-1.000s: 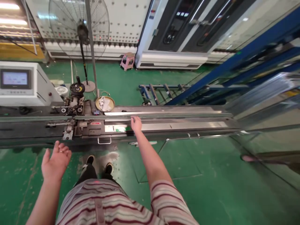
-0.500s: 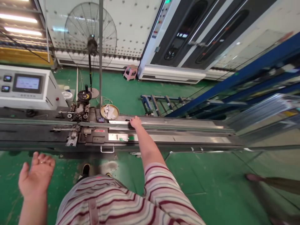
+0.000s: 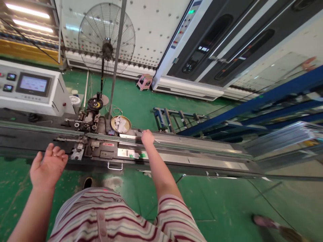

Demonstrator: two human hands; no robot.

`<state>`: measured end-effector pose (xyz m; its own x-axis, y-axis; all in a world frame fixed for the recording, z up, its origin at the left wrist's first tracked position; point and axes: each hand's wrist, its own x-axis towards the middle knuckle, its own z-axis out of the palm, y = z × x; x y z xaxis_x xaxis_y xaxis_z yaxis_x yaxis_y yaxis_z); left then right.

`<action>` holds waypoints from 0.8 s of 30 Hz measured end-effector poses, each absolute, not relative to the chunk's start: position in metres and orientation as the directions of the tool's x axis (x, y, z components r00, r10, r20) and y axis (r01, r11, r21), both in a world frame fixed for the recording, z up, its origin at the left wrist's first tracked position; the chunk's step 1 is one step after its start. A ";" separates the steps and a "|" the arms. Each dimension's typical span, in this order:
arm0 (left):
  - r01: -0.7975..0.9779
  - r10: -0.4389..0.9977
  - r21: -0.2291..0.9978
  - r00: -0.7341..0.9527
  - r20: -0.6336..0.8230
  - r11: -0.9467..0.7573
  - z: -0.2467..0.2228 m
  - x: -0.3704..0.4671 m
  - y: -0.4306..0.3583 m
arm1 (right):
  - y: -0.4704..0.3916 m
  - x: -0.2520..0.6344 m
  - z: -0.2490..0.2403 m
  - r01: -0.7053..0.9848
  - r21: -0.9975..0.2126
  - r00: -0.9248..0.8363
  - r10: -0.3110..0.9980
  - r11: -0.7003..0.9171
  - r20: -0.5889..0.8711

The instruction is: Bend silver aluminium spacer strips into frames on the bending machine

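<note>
My right hand (image 3: 147, 137) reaches forward onto the long metal machine bed (image 3: 191, 158), its fingers resting on a thin metal strip (image 3: 202, 143) that runs along the bed's far rail. Whether the fingers grip the strip is unclear. My left hand (image 3: 49, 165) hovers open, palm forward, in front of the bed's dark left section, near a small metal clamp block (image 3: 75, 153). A ring shows on one finger. A spool mechanism (image 3: 88, 116) sits behind the bed, left of my right hand.
A round tin with crumpled paper (image 3: 120, 123) sits behind the rail. A control box with a screen (image 3: 32, 88) stands at left, a pedestal fan (image 3: 106, 37) and pole behind. Blue racks (image 3: 227, 116) lie to the right. Another person's foot (image 3: 262, 221) is at lower right.
My left hand rose and moved toward the bed's left section. My right hand stayed on the strip. The view tilted, and the other person's foot shifted toward the lower right.
</note>
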<state>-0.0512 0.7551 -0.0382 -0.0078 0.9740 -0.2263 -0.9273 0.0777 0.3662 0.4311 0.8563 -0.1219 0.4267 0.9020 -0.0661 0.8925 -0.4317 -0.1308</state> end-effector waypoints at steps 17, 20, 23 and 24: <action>-0.955 0.984 0.274 0.068 -0.167 0.112 -0.026 0.008 0.804 | 0.723 0.204 -0.064 0.498 -0.675 -0.265 0.836 0.545 0.480; -0.940 0.985 0.307 0.111 -0.135 0.148 -0.020 0.014 0.793 | 0.721 0.189 -0.065 0.578 -0.565 -0.299 0.797 0.589 0.525; -0.932 0.990 0.341 0.089 -0.112 0.123 -0.017 0.019 0.783 | 0.714 0.178 -0.069 0.700 -0.410 -0.320 0.770 0.584 0.551; -0.929 0.992 0.356 0.072 -0.101 0.104 -0.017 0.019 0.781 | 0.710 0.175 -0.070 0.736 -0.369 -0.317 0.771 0.567 0.553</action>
